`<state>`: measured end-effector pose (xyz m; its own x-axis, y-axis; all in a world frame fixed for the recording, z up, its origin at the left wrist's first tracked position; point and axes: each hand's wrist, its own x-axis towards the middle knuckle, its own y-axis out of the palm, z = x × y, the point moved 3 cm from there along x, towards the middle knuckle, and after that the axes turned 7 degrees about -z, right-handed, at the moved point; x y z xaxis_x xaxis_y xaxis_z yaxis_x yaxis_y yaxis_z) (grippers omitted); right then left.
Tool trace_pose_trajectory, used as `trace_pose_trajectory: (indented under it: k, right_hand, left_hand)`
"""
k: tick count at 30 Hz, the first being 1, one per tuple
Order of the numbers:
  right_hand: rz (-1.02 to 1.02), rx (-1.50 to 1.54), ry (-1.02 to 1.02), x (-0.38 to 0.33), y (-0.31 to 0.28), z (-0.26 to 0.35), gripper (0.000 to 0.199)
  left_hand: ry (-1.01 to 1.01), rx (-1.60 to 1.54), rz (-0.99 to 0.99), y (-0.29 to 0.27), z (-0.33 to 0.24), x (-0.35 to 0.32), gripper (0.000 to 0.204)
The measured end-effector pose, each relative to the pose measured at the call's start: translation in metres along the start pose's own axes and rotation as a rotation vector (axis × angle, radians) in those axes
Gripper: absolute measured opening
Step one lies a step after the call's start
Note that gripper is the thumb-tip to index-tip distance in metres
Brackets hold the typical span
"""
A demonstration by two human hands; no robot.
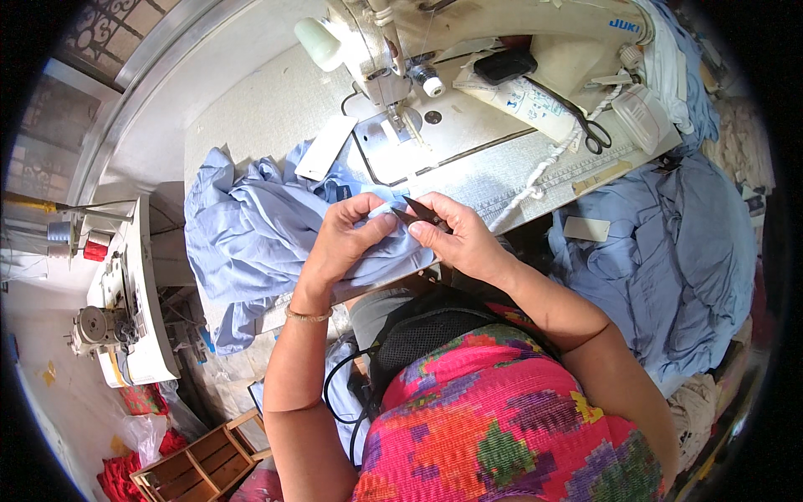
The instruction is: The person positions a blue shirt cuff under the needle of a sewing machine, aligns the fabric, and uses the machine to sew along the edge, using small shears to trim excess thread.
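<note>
My left hand (347, 237) pinches the edge of a light blue garment (255, 219) between thumb and fingers. That garment spreads over the table's left front and hangs off its edge. In my right hand (462, 240) is a pair of dark thread snips (424, 212), its pointed blades against the cloth at my left fingertips. Both hands meet just in front of the sewing machine (386, 84), whose needle area is lit. On the garment lies a white card tag (327, 147), near a dark label partly hidden by folds.
Black-handled scissors (595, 135), a dark flat object (505, 65), a clear plastic box (640, 117) and a twisted white cord (535, 182) lie on the table's right. More blue garments (661, 259) are piled at the right. A second machine (117, 322) stands left, above a wooden crate (201, 464).
</note>
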<state>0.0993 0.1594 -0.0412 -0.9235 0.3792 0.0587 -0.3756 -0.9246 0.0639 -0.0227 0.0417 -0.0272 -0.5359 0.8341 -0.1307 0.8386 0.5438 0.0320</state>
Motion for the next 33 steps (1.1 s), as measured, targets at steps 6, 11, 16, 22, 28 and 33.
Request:
trace_pose_trajectory:
  k: [6, 11, 16, 22, 28, 33]
  right_hand:
    - [-0.026, -0.115, -0.068, 0.003, -0.002, 0.000, 0.024]
    - [-0.025, -0.278, -0.130, 0.003, -0.003, 0.006, 0.021]
    - [-0.096, 0.251, 0.093, 0.004, -0.010, 0.004, 0.016]
    - [-0.071, 0.090, -0.040, 0.018, -0.038, 0.016, 0.021]
    - [0.011, -0.091, -0.091, 0.017, -0.019, 0.019, 0.046]
    - [-0.004, -0.071, -0.124, 0.024, -0.006, 0.012, 0.048]
  left_hand:
    - [-0.018, 0.027, -0.009, 0.001, 0.003, 0.001, 0.008]
    - [-0.011, 0.066, -0.019, 0.001, 0.002, 0.001, 0.007]
    - [0.006, 0.091, -0.026, -0.001, 0.006, 0.001, 0.007]
    - [-0.005, 0.143, -0.046, -0.001, 0.006, 0.002, 0.008]
    - [0.034, 0.180, -0.020, -0.001, 0.005, 0.002, 0.008]
    - [0.042, 0.189, -0.043, 0.000, 0.001, 0.000, 0.011]
